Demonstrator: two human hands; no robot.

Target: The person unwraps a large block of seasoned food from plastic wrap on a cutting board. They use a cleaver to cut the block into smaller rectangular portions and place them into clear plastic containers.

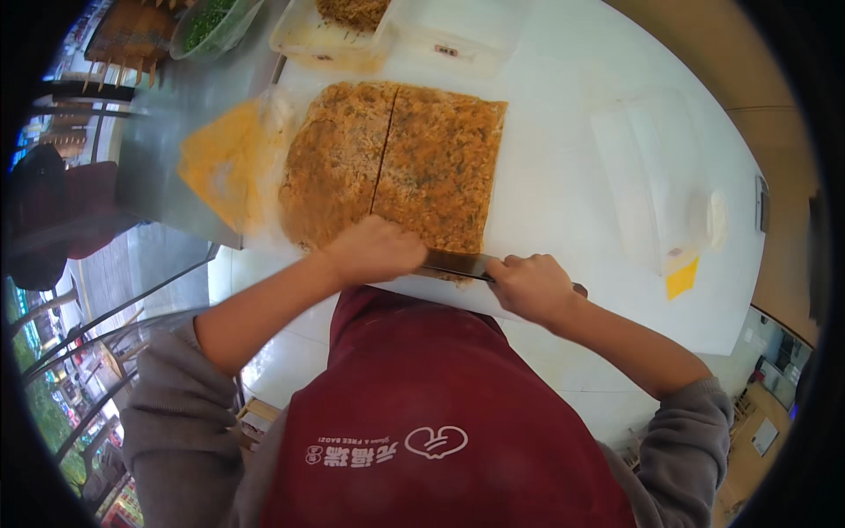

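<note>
A broad flat layer of orange-brown, crumbly-topped food (439, 162) lies on the white worktop, with one dark straight cut running from its far edge towards me. My right hand (535, 287) is closed round the handle of a wide-bladed knife (459, 263). The blade lies along the near edge of the layer, pointing left. My left hand (379, 247) rests at the blade's far end, over the near left part of the food; its fingertips are hidden, so whether they grip the blade or press on it I cannot tell.
A plastic tub (290, 43) with brown filling and a pale, see-through container (462, 49) stand beyond the food. A bowl of chopped greens (211, 26) is at the far left. An orange-stained sheet (224, 165) lies left, and a clear plastic container (640, 178) right, near a yellow piece (682, 278).
</note>
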